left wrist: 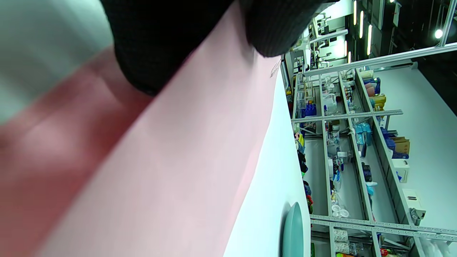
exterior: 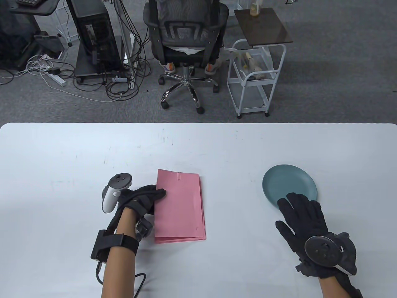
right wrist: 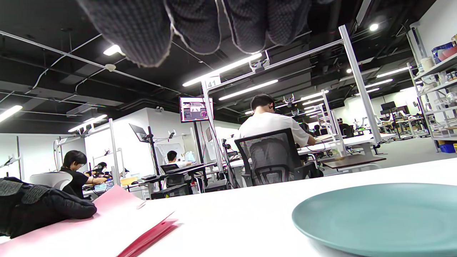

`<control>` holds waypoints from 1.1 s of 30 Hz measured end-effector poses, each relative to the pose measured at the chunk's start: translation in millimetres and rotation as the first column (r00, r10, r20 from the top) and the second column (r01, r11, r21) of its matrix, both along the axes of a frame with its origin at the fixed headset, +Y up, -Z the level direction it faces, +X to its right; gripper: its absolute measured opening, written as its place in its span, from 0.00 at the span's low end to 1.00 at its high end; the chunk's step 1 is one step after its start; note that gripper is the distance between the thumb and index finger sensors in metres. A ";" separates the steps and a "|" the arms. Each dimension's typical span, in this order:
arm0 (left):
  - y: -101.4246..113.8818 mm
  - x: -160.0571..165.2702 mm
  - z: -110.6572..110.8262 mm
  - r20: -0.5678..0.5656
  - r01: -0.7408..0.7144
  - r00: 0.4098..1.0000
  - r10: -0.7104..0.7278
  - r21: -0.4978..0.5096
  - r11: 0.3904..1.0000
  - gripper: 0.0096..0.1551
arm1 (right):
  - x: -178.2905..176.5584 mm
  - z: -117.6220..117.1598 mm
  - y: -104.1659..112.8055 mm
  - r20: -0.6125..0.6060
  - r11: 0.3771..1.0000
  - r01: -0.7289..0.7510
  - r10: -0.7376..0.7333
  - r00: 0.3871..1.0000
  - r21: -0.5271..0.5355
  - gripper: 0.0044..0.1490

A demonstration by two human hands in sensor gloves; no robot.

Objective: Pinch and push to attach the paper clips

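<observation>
A stack of pink paper (exterior: 180,208) lies at the table's middle, with one paper clip (exterior: 179,175) on its far edge. My left hand (exterior: 156,195) grips the stack's left edge, fingers lying over the top sheet. In the left wrist view the gloved fingers (left wrist: 171,39) press on the pink paper (left wrist: 185,153), and the clip (left wrist: 275,69) shows at its far edge. My right hand (exterior: 291,203) is flat and spread, holding nothing, its fingertips over the near rim of a teal plate (exterior: 288,180). The right wrist view shows the plate (right wrist: 385,214) bare, and the stack (right wrist: 117,221) under my left hand (right wrist: 39,207).
The white table (exterior: 62,161) ends at a far edge, with an office chair (exterior: 186,40) and a white cart (exterior: 254,80) on the floor beyond. The plate sits right of centre, well apart from the paper.
</observation>
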State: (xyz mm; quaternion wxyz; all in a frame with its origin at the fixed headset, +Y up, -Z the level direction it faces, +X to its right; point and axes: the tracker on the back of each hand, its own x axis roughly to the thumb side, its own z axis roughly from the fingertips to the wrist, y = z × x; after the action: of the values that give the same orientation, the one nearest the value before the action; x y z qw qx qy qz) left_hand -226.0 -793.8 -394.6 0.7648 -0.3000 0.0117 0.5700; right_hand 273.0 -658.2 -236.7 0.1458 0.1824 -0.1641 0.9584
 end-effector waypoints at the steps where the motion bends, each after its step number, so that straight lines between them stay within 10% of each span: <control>1: -0.5 0.7 -0.2 0.001 0.012 1.000 -0.012 -0.004 1.000 0.27 | -0.2 -0.1 -0.1 0.000 1.000 -0.003 0.003 1.000 -0.003 0.41; 17: 17.0 -5.7 2.8 -0.027 0.275 0.961 -0.275 0.001 0.961 0.36 | -0.7 -0.4 0.0 0.005 1.000 -0.019 0.019 1.000 -0.016 0.41; 33: 48.5 11.0 14.9 0.079 0.708 0.701 -0.709 0.046 0.705 0.36 | -0.4 0.2 0.5 0.004 1.000 -0.014 0.014 1.000 -0.014 0.41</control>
State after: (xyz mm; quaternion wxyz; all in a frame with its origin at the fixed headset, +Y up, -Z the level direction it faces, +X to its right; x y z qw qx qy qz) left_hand -215.0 -745.3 -379.6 0.9267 -0.2932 0.0879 0.2182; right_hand 272.6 -657.7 -236.5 0.1399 0.1806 -0.1564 0.9609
